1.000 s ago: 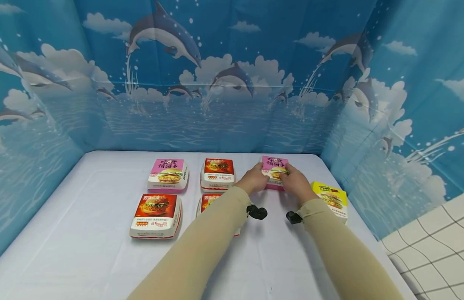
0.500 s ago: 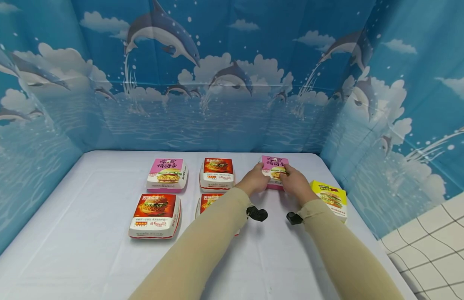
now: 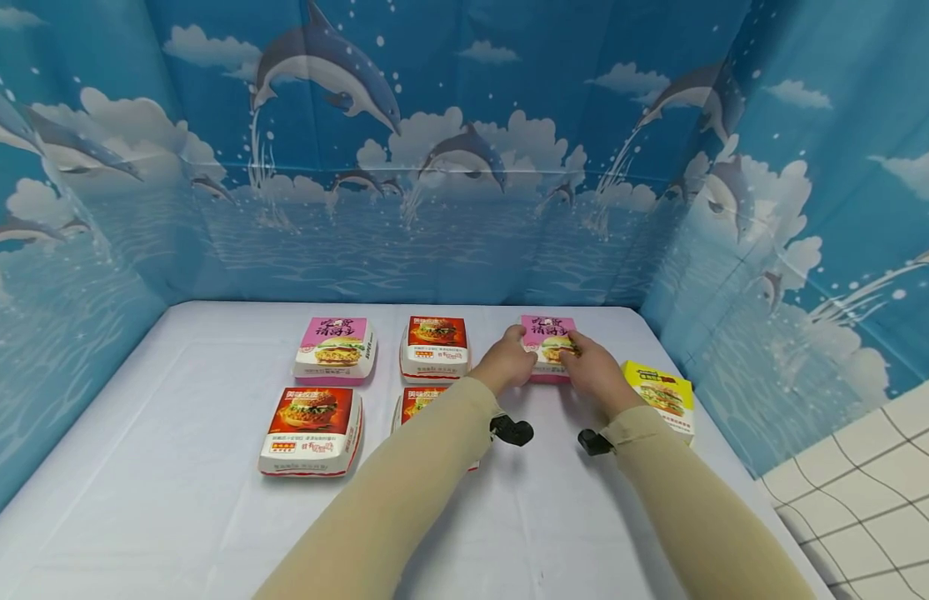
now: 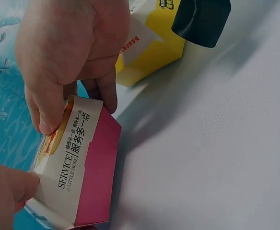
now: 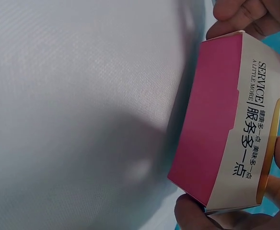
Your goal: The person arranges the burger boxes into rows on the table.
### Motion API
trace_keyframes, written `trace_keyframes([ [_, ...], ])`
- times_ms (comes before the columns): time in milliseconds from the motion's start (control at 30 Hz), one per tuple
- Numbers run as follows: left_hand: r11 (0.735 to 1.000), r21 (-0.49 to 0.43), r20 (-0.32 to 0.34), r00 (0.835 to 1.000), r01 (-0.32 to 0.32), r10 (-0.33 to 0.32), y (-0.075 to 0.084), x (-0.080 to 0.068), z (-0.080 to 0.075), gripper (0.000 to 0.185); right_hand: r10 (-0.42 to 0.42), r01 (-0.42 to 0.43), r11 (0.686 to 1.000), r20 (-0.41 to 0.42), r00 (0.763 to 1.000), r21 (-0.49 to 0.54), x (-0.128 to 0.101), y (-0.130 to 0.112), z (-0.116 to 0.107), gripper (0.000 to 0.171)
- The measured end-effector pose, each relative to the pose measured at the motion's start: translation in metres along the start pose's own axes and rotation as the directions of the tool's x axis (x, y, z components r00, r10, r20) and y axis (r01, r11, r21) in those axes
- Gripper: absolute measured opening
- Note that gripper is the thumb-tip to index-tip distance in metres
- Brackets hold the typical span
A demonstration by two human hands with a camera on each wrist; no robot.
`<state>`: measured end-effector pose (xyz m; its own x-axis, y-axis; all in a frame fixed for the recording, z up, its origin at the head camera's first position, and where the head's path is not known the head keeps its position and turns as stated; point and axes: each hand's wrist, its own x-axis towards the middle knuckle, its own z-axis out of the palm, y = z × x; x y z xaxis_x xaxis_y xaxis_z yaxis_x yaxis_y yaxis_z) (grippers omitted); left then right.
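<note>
A pink burger box (image 3: 548,332) sits at the right end of the back row on the white tablecloth (image 3: 172,500). My left hand (image 3: 518,354) grips its left side and my right hand (image 3: 584,354) grips its right side, thumbs on the lid. The left wrist view shows the pink box (image 4: 82,167) from the side, with the right hand's fingers (image 4: 58,67) curled over its top edge. In the right wrist view the pink box (image 5: 226,124) lies at or just above the cloth, with fingertips (image 5: 240,14) at both its ends.
Another pink box (image 3: 337,348) and a red box (image 3: 436,343) share the back row. A red box (image 3: 312,429) sits front left; a second red one (image 3: 419,402) is partly hidden by my left arm. A yellow box (image 3: 662,398) lies by the right edge. Dolphin-print curtains (image 3: 464,167) enclose three sides.
Both hands keep their hold on the pink box; it has shifted very slightly to the left. Nothing else has moved.
</note>
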<state>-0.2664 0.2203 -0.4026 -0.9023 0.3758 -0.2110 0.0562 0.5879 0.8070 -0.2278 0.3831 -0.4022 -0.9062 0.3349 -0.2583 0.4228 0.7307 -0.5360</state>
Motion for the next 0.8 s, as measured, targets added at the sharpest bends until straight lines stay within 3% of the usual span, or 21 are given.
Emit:
trace_keyframes([
  [800, 0.998, 0.033, -0.001, 0.999, 0.05, -0.05, -0.0008, -0.0042, 0.0035, 0.065, 0.031, -0.031, 1.0, 0.067, 0.997, -0.002, -0.0046, 0.0031, 0.0035, 0.067],
])
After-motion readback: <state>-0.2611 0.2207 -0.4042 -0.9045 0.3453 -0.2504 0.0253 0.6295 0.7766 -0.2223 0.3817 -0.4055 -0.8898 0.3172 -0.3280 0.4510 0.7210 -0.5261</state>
